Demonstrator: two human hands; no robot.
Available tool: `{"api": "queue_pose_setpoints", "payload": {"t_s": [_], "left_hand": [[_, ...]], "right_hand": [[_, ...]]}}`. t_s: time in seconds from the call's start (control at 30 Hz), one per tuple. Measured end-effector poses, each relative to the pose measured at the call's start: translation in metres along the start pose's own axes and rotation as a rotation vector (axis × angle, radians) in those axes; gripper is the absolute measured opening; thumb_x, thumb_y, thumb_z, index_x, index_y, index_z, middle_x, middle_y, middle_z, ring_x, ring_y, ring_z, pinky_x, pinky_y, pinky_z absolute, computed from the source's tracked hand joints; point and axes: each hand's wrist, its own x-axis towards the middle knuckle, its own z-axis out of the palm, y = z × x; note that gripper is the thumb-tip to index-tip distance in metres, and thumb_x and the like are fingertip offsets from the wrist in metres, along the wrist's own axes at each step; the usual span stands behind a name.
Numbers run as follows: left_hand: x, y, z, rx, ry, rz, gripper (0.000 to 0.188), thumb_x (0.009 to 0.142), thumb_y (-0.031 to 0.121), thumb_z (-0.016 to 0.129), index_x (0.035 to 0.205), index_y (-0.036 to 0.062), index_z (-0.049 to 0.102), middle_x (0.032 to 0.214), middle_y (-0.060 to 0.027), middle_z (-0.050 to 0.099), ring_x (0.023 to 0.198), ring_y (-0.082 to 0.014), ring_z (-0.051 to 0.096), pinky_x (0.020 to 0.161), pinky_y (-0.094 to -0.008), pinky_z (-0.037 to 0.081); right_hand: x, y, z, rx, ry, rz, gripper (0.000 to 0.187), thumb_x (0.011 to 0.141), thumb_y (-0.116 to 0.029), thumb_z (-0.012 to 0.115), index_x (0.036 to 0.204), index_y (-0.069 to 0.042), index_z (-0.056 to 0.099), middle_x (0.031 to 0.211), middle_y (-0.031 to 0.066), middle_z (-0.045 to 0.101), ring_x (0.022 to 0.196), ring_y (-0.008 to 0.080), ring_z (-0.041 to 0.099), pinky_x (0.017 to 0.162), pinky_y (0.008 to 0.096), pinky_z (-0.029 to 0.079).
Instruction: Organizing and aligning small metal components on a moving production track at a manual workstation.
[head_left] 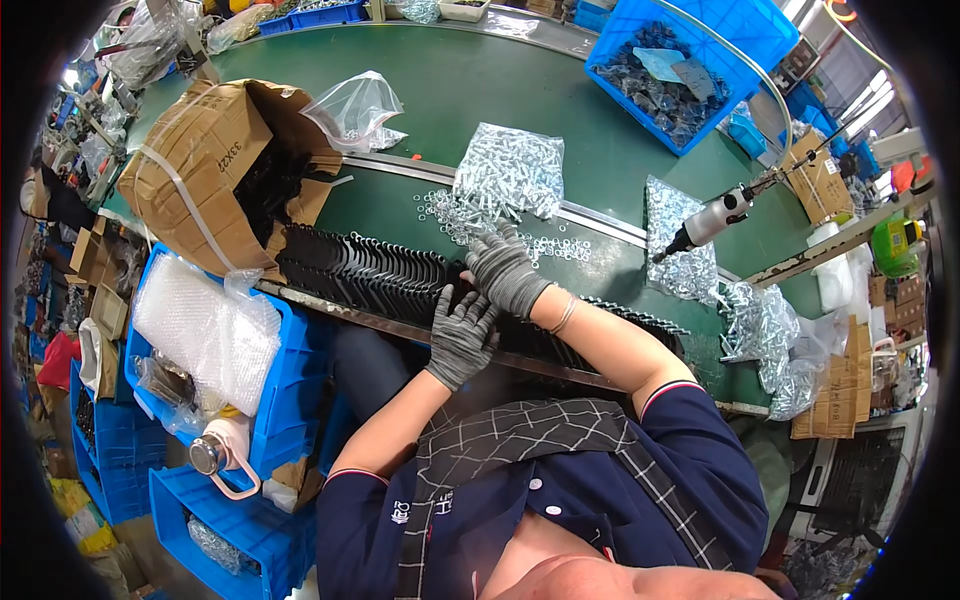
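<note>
A long row of black bent metal parts stands packed along the bench's near edge, with small shiny rings along its far side. My left hand, in a grey striped glove, lies over the row's middle with its fingers spread and nothing visible in it. To its right and farther in, my gloved right hand reaches across the row. Its fingers are apart at the edge of a loose pile of small metal rings; the fingertips are partly hidden among them. Just beyond lies a clear bag of silver bolts or pins.
An open cardboard box of black parts stands left. A power screwdriver hangs at right over another bag of silver hardware. A blue bin stands far right. A blue crate with bubble wrap sits by my left side.
</note>
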Motion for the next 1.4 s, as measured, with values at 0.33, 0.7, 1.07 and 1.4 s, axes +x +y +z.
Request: {"api": "queue_pose_setpoints", "payload": {"t_s": [0.33, 0.7, 1.07, 1.4], "left_hand": [[-0.003, 0.003, 0.002, 0.137, 0.105, -0.109, 0.044, 0.083, 0.036, 0.057, 0.117, 0.0095, 0.063, 0.123, -0.0116, 0.056, 0.125, -0.0315, 0.047, 0.112, -0.0626, 0.022], [-0.011, -0.004, 0.001, 0.118, 0.088, -0.059, 0.041, 0.083, 0.032, 0.057, 0.115, 0.0083, 0.066, 0.120, -0.0116, 0.062, 0.117, -0.0296, 0.055, 0.111, -0.0646, 0.022], [-0.001, 0.002, 0.004, 0.111, 0.071, -0.027, 0.041, 0.083, 0.032, 0.057, 0.114, 0.0081, 0.066, 0.120, -0.0118, 0.063, 0.117, -0.0301, 0.055, 0.111, -0.0645, 0.022], [-0.003, 0.000, 0.005, 0.098, 0.080, -0.038, 0.040, 0.084, 0.031, 0.057, 0.116, 0.0089, 0.065, 0.121, -0.0109, 0.062, 0.117, -0.0298, 0.055, 0.113, -0.0631, 0.021]], "right_hand": [[0.054, 0.098, 0.043, 0.082, -0.167, 0.298, 0.036, 0.090, -0.040, 0.058, 0.118, -0.020, 0.069, 0.112, 0.0145, 0.065, 0.110, 0.0326, 0.062, 0.092, 0.0479, 0.050], [-0.033, 0.118, 0.038, 0.384, -0.021, 0.225, 0.027, 0.088, -0.028, 0.062, 0.103, -0.007, 0.071, 0.090, 0.0172, 0.070, 0.084, 0.0337, 0.068, 0.077, 0.0434, 0.054], [-0.060, 0.107, 0.043, 0.202, 0.013, -0.051, 0.018, 0.089, -0.022, 0.062, 0.099, -0.010, 0.071, 0.088, 0.0137, 0.067, 0.080, 0.0307, 0.068, 0.072, 0.0437, 0.053], [-0.053, 0.061, -0.092, 0.027, -0.338, -0.042, 0.024, 0.085, -0.024, 0.060, 0.102, -0.009, 0.070, 0.103, 0.0141, 0.070, 0.092, 0.0316, 0.069, 0.078, 0.0442, 0.055]]}}
